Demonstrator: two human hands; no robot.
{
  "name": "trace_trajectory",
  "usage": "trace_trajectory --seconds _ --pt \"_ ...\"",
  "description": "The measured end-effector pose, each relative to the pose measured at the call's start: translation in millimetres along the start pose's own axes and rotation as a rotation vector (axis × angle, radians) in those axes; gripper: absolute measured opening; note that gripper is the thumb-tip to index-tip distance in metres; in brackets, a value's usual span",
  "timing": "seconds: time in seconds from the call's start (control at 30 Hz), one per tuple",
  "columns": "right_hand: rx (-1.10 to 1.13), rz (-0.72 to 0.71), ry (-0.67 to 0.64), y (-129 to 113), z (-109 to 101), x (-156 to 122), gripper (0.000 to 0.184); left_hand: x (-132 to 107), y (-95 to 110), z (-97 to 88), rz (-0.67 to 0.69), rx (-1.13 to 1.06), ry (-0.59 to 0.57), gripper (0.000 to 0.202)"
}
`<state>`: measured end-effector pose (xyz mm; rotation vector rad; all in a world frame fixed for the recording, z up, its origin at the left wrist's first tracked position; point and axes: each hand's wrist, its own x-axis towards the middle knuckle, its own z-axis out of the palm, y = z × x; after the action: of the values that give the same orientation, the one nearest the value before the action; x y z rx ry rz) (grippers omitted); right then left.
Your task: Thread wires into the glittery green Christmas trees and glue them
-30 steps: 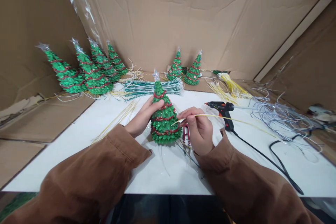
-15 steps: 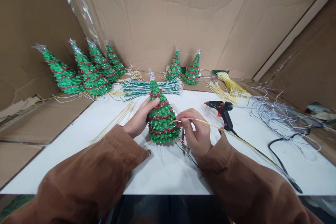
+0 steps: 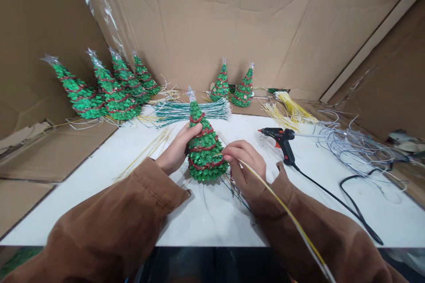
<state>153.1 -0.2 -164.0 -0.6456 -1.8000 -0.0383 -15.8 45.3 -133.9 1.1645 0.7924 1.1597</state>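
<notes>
A small green Christmas tree with red garlands and a clear star on top is tilted slightly over the white table. My left hand is wrapped round its left side, thumb on the upper front. At the tree's lower right, my right hand pinches a thin yellow and white wire. The wire's tip meets the front of the tree, and its long tail runs over my right sleeve toward the bottom edge. Behind my right hand, partly hidden, several thin dark wires come out from under the tree.
Several finished-looking trees stand at the back left, two more at the back centre. A bundle of green and white wires lies behind my hands. To the right are a black glue gun, yellow wires and tangled clear wires.
The wire's tail has swung down and toward me, from beside the glue gun cord to across my right sleeve. My right hand has shifted slightly; the tree stays almost still.
</notes>
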Motion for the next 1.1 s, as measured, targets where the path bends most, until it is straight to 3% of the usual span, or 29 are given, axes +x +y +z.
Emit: trace_trajectory --seconds 0.23,0.57,0.93,1.1 --pt "-0.145 -0.218 -0.068 0 -1 2 0.016 0 -1 -0.3 0.006 -0.053 -0.001 0.032" --pt "-0.187 -0.437 -0.127 -5 -8 10 0.008 0 -2 -1.1 0.017 -0.048 0.011 0.03" --pt "-0.106 -0.15 -0.165 3 3 3 0.009 0 -1 -0.6 0.004 -0.095 0.015 0.023" --pt "0.008 0.07 -0.016 3 3 4 0.028 2 5 -0.1 -0.169 -0.205 0.142 0.026"
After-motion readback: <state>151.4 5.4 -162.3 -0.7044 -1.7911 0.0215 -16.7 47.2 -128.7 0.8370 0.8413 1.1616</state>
